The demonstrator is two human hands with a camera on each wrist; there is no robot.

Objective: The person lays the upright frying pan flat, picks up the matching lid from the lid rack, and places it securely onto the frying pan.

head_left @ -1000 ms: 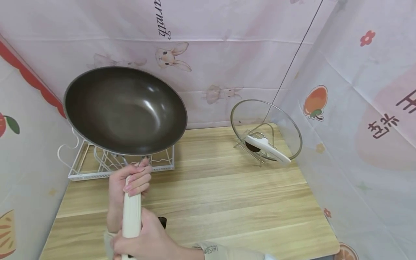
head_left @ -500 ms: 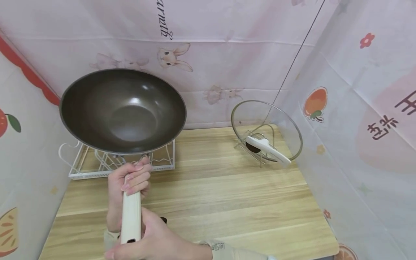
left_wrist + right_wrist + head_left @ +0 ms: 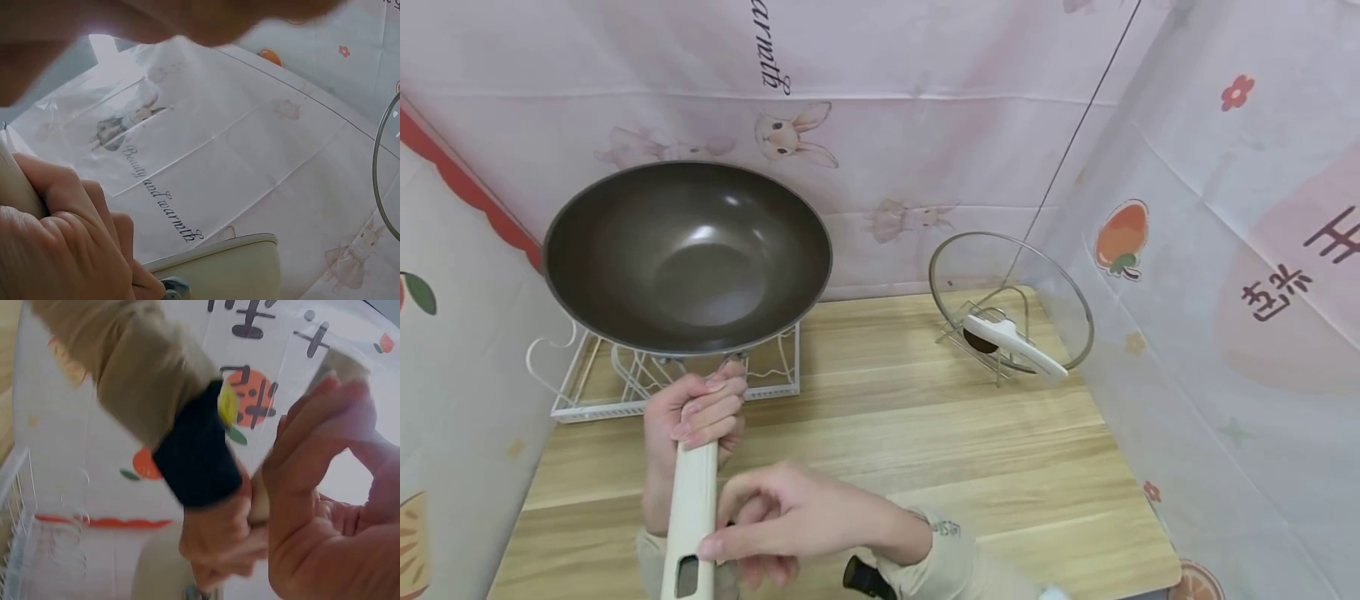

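A large wok (image 3: 688,267), dark inside, is held up in front of the back wall in the head view, its hollow facing me. My left hand (image 3: 696,417) grips its cream handle (image 3: 694,492) near the pan. In the left wrist view, that hand (image 3: 69,244) has its fingers wrapped round the handle, close to the wok's pale outer wall (image 3: 234,272). My right hand (image 3: 805,512) is beside the lower handle, fingers loosely bent and thumb tip right at the handle's edge. The right wrist view shows this hand (image 3: 344,556) with space between thumb and fingers.
Behind and below the wok, a white wire rack (image 3: 602,410) stands on the wooden table (image 3: 925,467). At the back right a glass lid (image 3: 1011,275) with a white handle leans in a wire stand (image 3: 1000,371). Printed cloth walls enclose the back and sides.
My right hand has let go of the lower handle and shifted right, exposing the handle's end slot. The wok has tipped slightly; my left hand keeps its grip.
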